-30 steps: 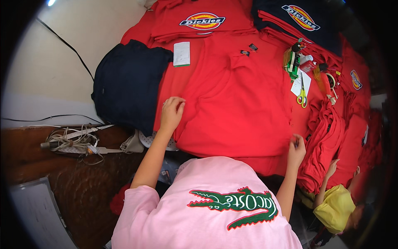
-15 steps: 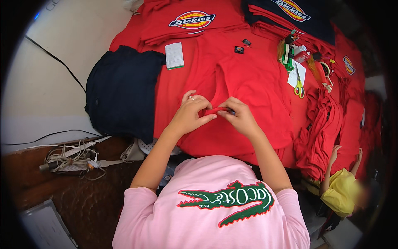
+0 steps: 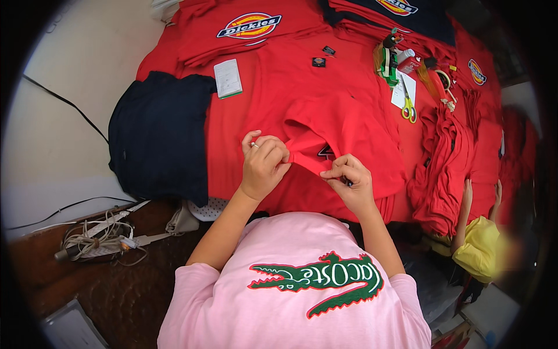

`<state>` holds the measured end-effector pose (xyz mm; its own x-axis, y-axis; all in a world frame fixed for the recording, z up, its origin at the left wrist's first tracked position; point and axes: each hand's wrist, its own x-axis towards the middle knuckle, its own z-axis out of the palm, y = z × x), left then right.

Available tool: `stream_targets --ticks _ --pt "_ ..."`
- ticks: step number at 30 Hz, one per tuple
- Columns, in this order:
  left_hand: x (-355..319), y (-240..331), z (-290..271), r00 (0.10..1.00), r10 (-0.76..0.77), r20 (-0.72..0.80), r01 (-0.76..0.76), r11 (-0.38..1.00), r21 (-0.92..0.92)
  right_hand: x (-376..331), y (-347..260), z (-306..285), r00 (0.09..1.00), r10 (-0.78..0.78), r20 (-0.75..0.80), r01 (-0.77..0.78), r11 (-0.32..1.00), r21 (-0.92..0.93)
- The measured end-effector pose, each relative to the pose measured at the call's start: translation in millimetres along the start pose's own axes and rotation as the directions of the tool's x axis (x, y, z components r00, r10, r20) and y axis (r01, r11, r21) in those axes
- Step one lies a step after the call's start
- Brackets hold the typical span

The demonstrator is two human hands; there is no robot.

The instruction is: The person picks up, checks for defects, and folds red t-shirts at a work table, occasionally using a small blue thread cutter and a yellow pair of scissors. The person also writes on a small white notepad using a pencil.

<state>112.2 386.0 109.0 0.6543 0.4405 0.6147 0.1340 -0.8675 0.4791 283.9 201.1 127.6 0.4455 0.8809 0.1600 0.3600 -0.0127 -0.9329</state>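
Observation:
A red T-shirt (image 3: 363,134) lies spread in front of me, one of its openings lifted toward me. My left hand (image 3: 264,166) pinches the edge of that opening on its left side. On the other side my right hand (image 3: 351,181) grips the same edge between thumb and fingers, so the band is stretched between the two hands. Through the gap, a small part of a dark and white print shows on the inside. A small dark object sits tucked in my right hand's fingers; too little of it shows to name it.
A folded navy garment (image 3: 160,136) lies at left beside a white notepad (image 3: 227,78). Stacked red shirts (image 3: 200,43) stand behind. Yellow-handled scissors (image 3: 408,110) and a tape dispenser (image 3: 386,61) lie at right, near crumpled red garments (image 3: 442,168). A co-worker in yellow (image 3: 479,250) is at far right.
My hands have moved apart, the right one to the right and down. The shirt's edge is now pulled wide, showing the inside. The whole view has shifted slightly.

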Motion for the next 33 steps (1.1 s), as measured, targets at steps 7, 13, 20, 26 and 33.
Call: stream_targets --ticks 7,13,20,26,33 --pt "-1.1 4.9 2.3 0.999 -0.006 -0.035 0.004 0.999 -0.043 -11.2 5.0 4.3 1.000 0.013 0.028 -0.014 0.999 0.039" --pt "-8.7 -8.9 -30.8 0.868 -0.238 0.435 0.375 0.889 -0.262 -13.7 -7.0 -17.4 0.969 0.156 0.189 -0.195 0.959 0.207" --pt "-51.8 -58.5 -86.8 0.298 -0.411 0.862 0.601 0.782 0.165 -26.3 112.6 -119.8 0.792 0.306 -0.528 -0.407 0.910 -0.084" --pt "-77.0 -81.1 -0.2 0.441 -0.648 0.621 0.895 0.267 -0.357 -18.6 163.5 -137.8 0.706 0.523 -0.477 -0.630 0.772 -0.084" --pt "-34.9 -89.1 83.2 0.271 -0.756 0.595 0.716 -0.256 -0.650 61.0 153.6 -68.6 0.767 0.480 -0.425 -0.630 0.689 -0.358"
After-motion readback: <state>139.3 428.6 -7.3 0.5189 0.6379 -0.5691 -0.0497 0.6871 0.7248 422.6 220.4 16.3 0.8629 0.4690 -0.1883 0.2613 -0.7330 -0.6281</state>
